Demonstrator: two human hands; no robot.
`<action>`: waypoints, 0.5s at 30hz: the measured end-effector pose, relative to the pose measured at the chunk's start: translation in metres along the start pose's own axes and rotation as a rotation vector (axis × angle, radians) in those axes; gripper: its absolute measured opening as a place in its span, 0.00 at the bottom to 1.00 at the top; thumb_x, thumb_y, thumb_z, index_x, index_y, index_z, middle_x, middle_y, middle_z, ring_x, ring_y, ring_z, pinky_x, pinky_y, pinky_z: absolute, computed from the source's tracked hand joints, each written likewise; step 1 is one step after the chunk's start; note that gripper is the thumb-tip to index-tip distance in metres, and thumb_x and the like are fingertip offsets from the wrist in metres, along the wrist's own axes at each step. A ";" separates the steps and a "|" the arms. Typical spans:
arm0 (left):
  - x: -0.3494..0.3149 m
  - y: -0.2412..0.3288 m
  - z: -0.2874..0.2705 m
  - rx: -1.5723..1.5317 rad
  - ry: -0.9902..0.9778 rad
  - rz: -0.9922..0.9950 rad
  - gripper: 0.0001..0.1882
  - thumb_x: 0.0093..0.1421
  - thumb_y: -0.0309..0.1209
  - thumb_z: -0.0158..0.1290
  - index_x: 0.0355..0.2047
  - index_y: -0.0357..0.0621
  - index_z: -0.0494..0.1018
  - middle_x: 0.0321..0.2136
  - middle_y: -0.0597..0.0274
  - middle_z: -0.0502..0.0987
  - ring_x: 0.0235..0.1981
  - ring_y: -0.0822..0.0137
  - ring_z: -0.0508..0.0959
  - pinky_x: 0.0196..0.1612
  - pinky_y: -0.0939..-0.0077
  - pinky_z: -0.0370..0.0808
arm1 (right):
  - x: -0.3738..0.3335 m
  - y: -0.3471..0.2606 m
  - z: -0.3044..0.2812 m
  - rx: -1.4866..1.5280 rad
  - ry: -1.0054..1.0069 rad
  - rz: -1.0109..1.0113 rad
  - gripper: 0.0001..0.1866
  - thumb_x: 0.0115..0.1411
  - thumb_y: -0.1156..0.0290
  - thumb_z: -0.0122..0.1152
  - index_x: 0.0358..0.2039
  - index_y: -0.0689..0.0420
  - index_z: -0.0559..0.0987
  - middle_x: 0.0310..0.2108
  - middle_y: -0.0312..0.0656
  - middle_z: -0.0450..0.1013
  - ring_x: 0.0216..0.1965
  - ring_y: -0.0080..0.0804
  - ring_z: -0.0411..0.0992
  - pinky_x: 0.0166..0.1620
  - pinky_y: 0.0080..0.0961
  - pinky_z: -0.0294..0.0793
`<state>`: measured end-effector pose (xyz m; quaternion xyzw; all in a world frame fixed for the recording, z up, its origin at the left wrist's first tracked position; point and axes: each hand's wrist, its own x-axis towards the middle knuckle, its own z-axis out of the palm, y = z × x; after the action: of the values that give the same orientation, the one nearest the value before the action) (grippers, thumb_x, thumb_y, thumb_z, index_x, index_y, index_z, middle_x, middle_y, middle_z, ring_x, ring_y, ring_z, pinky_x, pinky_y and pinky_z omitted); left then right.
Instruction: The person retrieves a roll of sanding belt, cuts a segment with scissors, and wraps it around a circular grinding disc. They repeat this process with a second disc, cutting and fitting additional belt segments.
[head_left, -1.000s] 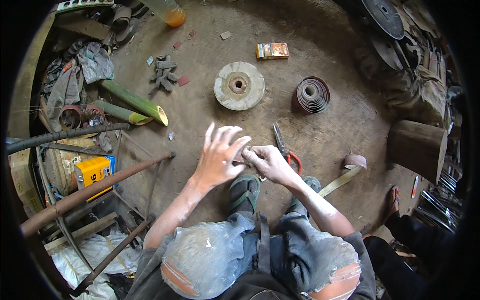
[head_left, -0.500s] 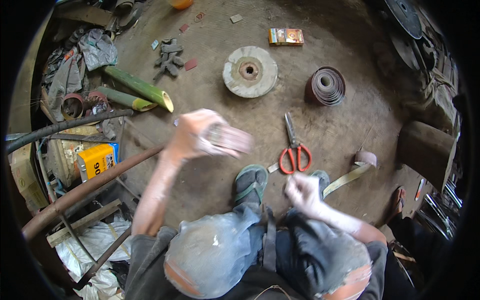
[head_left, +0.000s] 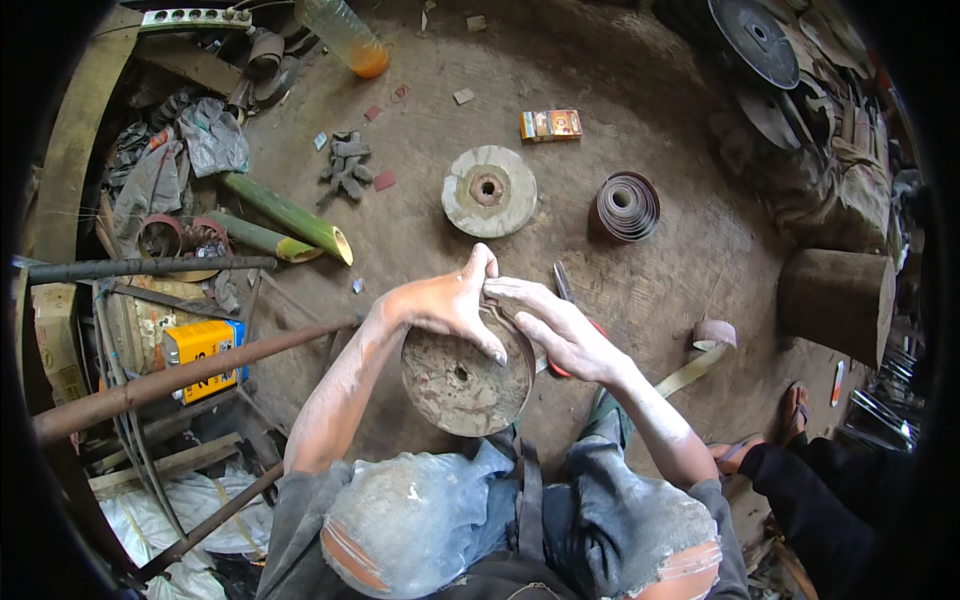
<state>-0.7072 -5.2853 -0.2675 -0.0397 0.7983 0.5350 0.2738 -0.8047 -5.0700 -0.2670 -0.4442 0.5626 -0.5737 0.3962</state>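
A round grinding wheel (head_left: 440,385), grey-brown and worn, faces up in front of my knees with a small hole at its middle. My left hand (head_left: 440,303) grips its far side, thumb down on the face and fingers around the rim. My right hand (head_left: 565,335) lies against the far right rim with fingers stretched out. A thin brownish edge, perhaps an abrasive strip, shows between the hands; its extent is hidden. Beneath my right hand lie scissors (head_left: 563,283) with red handles, partly covered. Another pale wheel (head_left: 515,205) lies flat beyond my hands.
A roll of sandpaper (head_left: 640,225) and a small box (head_left: 551,125) lie farther off. A curled strip (head_left: 715,333) is at right, near another person's foot (head_left: 795,410). A rusty bar (head_left: 210,378), green bamboo pieces (head_left: 290,217) and a yellow can (head_left: 198,350) are at left.
The wheel in my left hand, blurred and edge-on before, now lies face-up closer to my knees. My right hand has risen from near the scissors to its rim, its fingers extended.
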 end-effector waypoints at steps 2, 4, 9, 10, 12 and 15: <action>0.000 0.006 0.001 -0.053 -0.061 -0.053 0.52 0.34 0.41 0.79 0.47 0.42 0.50 0.44 0.52 0.64 0.47 0.65 0.67 0.51 0.67 0.69 | -0.004 0.004 0.016 0.060 0.084 0.045 0.15 0.69 0.71 0.47 0.53 0.60 0.75 0.52 0.51 0.71 0.56 0.41 0.70 0.59 0.33 0.66; -0.003 0.010 0.002 -0.164 -0.128 -0.055 0.52 0.35 0.38 0.79 0.49 0.42 0.49 0.44 0.53 0.63 0.50 0.64 0.65 0.54 0.68 0.67 | -0.007 0.007 0.032 0.037 0.265 0.042 0.12 0.70 0.69 0.49 0.43 0.62 0.79 0.34 0.48 0.75 0.37 0.33 0.75 0.43 0.28 0.73; -0.005 0.010 0.014 -0.153 -0.167 -0.079 0.52 0.36 0.38 0.78 0.50 0.41 0.49 0.45 0.55 0.61 0.52 0.66 0.63 0.55 0.69 0.65 | -0.005 0.015 0.039 0.076 0.338 0.164 0.15 0.69 0.66 0.54 0.32 0.66 0.77 0.18 0.40 0.64 0.23 0.21 0.61 0.27 0.25 0.64; -0.004 0.010 0.018 -0.164 -0.180 -0.062 0.52 0.36 0.38 0.78 0.50 0.41 0.49 0.45 0.55 0.61 0.52 0.67 0.63 0.55 0.70 0.65 | -0.002 0.017 0.039 0.135 0.288 0.186 0.15 0.70 0.67 0.54 0.30 0.66 0.77 0.17 0.40 0.63 0.23 0.21 0.60 0.26 0.25 0.63; -0.001 0.009 0.024 -0.272 -0.197 0.057 0.52 0.37 0.38 0.78 0.50 0.40 0.50 0.44 0.55 0.61 0.52 0.67 0.64 0.55 0.71 0.65 | 0.000 0.022 0.039 0.216 0.239 0.210 0.19 0.70 0.66 0.55 0.25 0.68 0.75 0.15 0.37 0.60 0.21 0.18 0.57 0.24 0.24 0.62; 0.000 0.009 0.030 -0.275 -0.247 -0.014 0.52 0.37 0.38 0.78 0.51 0.41 0.50 0.44 0.55 0.61 0.51 0.67 0.65 0.55 0.70 0.66 | -0.004 0.025 0.043 0.178 0.227 0.179 0.19 0.70 0.66 0.55 0.26 0.68 0.77 0.15 0.35 0.61 0.22 0.16 0.57 0.24 0.23 0.61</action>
<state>-0.6991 -5.2551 -0.2681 -0.0162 0.6777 0.6380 0.3653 -0.7636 -5.0803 -0.2937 -0.2877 0.5880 -0.6303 0.4174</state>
